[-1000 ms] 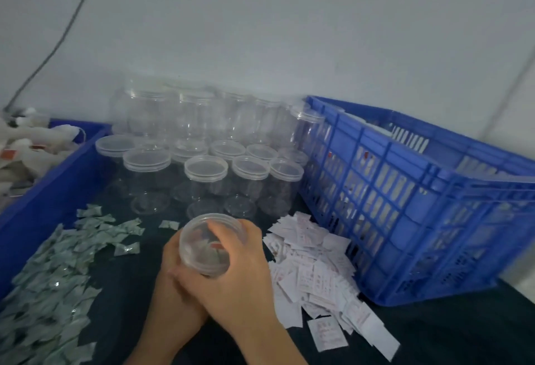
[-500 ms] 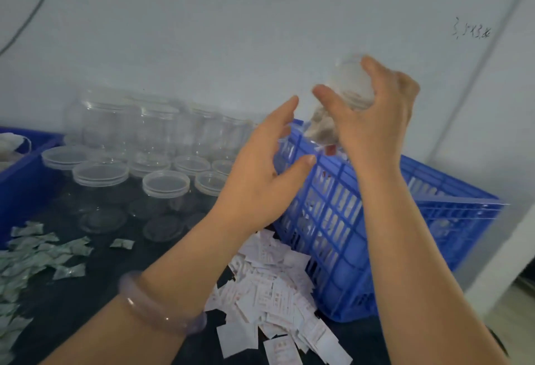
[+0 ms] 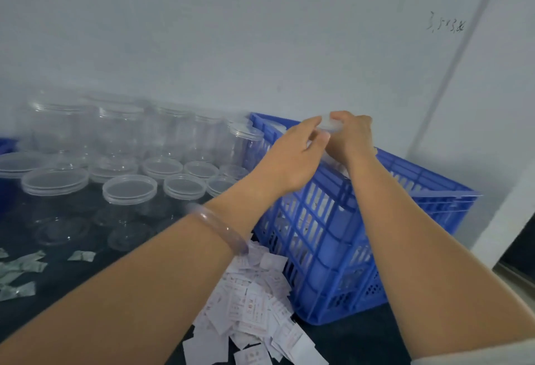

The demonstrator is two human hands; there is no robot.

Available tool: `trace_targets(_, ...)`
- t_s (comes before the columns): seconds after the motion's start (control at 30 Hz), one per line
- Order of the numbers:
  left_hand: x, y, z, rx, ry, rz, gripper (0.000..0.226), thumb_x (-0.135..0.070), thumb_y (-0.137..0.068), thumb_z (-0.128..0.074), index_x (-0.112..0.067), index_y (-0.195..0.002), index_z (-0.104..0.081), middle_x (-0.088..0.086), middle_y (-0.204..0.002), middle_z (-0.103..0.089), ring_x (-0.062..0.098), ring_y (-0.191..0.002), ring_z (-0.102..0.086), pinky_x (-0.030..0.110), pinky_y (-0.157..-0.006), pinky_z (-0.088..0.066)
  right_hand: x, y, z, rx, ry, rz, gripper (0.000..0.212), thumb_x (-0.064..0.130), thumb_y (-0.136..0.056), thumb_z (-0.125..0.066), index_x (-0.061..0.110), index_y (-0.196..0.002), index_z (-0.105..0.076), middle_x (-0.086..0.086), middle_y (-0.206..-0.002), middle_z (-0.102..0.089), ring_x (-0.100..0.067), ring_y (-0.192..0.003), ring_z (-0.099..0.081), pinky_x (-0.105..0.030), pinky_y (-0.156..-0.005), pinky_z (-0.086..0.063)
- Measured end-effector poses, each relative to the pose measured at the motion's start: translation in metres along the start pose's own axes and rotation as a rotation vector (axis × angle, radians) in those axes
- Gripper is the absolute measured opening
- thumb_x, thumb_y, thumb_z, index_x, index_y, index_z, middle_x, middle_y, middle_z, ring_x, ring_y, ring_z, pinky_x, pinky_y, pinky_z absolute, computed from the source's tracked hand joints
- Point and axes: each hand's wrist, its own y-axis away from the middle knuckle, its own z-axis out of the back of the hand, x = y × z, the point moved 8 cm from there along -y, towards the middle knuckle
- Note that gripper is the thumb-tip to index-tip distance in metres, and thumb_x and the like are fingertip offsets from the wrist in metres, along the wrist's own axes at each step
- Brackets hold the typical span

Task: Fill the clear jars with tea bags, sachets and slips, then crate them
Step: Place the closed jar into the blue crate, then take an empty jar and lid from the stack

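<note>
Over the far rim of the blue crate [image 3: 419,182] both my hands meet on a clear jar [image 3: 326,125]; only its lid edge shows between my fingers. My right hand [image 3: 351,136] grips the lid from above. My left hand [image 3: 292,159] pinches the jar's near side between forefinger and thumb. The jar's body and contents are hidden behind my hands. White paper slips [image 3: 254,306] lie heaped on the dark table beside the crate. Silvery sachets [image 3: 20,266] are scattered at the left edge.
Several empty lidded jars [image 3: 129,191] stand in rows left of the crate, with taller ones [image 3: 115,127] behind them against the wall. A corner of another blue bin [image 3: 5,144] shows at far left. White packets show through the crate's slats.
My right hand has lowered the jar from above the crate to its rim. My left hand has reached forward and taken hold of the jar too. My view has turned right.
</note>
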Motion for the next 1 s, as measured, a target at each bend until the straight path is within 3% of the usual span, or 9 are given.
trace_targets(0.07,0.002,-0.014,-0.006,0.025,-0.058,0.036,0.051,-0.040,-0.103,-0.035,-0.015,-0.147,-0.035,0.007,-0.151,-0.038,0.018,-0.137,-0.037,0.019,-0.103,-0.023,-0.006,-0.001,-0.003,0.035,0.063,-0.077,0.048,0.038,-0.090,-0.056,0.035,-0.137,-0.050,-0.006,-0.141,-0.039,-0.033,-0.129,-0.037,-0.044,-0.106,-0.036)
trace_targets(0.13,0.004,-0.025,-0.009,0.037,-0.114,0.029,0.042,-0.038,-0.103,-0.034,-0.010,-0.126,-0.054,0.012,-0.138,-0.051,0.022,-0.129,-0.045,0.026,-0.105,-0.030,-0.017,-0.002,-0.010,0.132,0.032,-0.166,0.046,0.043,-0.085,-0.059,0.029,-0.129,-0.056,-0.007,-0.134,-0.050,-0.033,-0.124,-0.046,-0.041,-0.100,-0.042)
trace_targets(0.2,0.008,-0.034,-0.013,0.044,-0.155,0.045,0.036,-0.037,-0.104,-0.032,-0.015,-0.088,-0.055,0.013,-0.116,-0.060,0.024,-0.109,-0.052,0.031,-0.094,-0.035,-0.024,-0.001,-0.019,0.247,0.017,-0.214,0.045,0.049,-0.079,-0.065,0.013,-0.106,-0.059,-0.008,-0.109,-0.059,-0.025,-0.095,-0.060,-0.033,-0.080,-0.048)
trace_targets(0.27,0.015,-0.038,-0.017,0.068,-0.207,0.095,0.041,-0.043,-0.104,-0.028,-0.020,-0.076,-0.047,0.009,-0.103,-0.059,0.023,-0.101,-0.052,0.031,-0.090,-0.035,-0.028,-0.002,-0.025,0.299,0.022,-0.210,0.044,0.047,-0.082,-0.066,0.007,-0.100,-0.058,-0.005,-0.093,-0.056,-0.019,-0.074,-0.055,-0.031,-0.066,-0.041)
trace_targets(0.43,0.028,-0.039,-0.031,0.114,-0.283,0.138,0.060,-0.051,-0.102,-0.023,-0.006,-0.107,-0.062,0.009,-0.118,-0.062,0.024,-0.113,-0.053,0.032,-0.097,-0.036,-0.021,0.006,-0.031,0.473,0.118,-0.120,0.048,0.037,-0.101,-0.049,0.004,-0.136,-0.049,-0.008,-0.123,-0.050,-0.022,-0.094,-0.050,-0.032,-0.073,-0.039)
trace_targets(0.63,0.031,-0.038,-0.033,0.086,-0.305,0.084,0.054,-0.047,-0.103,-0.024,-0.010,-0.076,-0.054,0.017,-0.102,-0.064,0.033,-0.103,-0.056,0.049,-0.098,-0.041,-0.011,0.014,-0.039,0.588,0.187,0.001,0.043,0.027,-0.107,-0.035,0.008,-0.144,-0.044,-0.011,-0.152,-0.039,-0.016,-0.119,-0.041,-0.038,-0.113,-0.031)
trace_targets(0.77,0.026,-0.018,-0.030,0.112,-0.193,-0.105,0.043,-0.029,-0.106,-0.028,-0.002,-0.090,-0.058,0.006,-0.091,-0.061,0.022,-0.086,-0.055,0.035,-0.092,-0.043,-0.015,0.010,-0.041,0.544,0.204,-0.003,0.037,0.019,-0.106,-0.037,0.005,-0.139,-0.048,-0.013,-0.149,-0.043,-0.028,-0.134,-0.042,-0.034,-0.103,-0.034)
trace_targets(0.87,0.045,0.008,-0.013,0.037,-0.216,-0.109,0.039,-0.026,-0.105,-0.033,-0.006,-0.132,-0.054,0.003,-0.131,-0.054,0.014,-0.123,-0.046,0.002,-0.095,-0.024,-0.019,0.005,-0.040,0.458,0.262,-0.026,0.030,0.017,-0.103,-0.038,0.006,-0.125,-0.055,-0.017,-0.143,-0.048,-0.030,-0.120,-0.050,-0.033,-0.089,-0.035)
trace_targets(1.0,0.105,0.041,0.022,0.138,-0.610,0.059,0.053,-0.038,-0.102,-0.038,-0.013,-0.147,-0.034,0.008,-0.156,-0.030,0.019,-0.144,-0.023,0.029,-0.117,-0.017,-0.005,0.001,-0.024,0.176,0.401,0.060,0.044,0.028,-0.099,-0.044,0.002,-0.132,-0.051,-0.024,-0.142,-0.041,-0.040,-0.131,-0.035,-0.044,-0.104,-0.034)
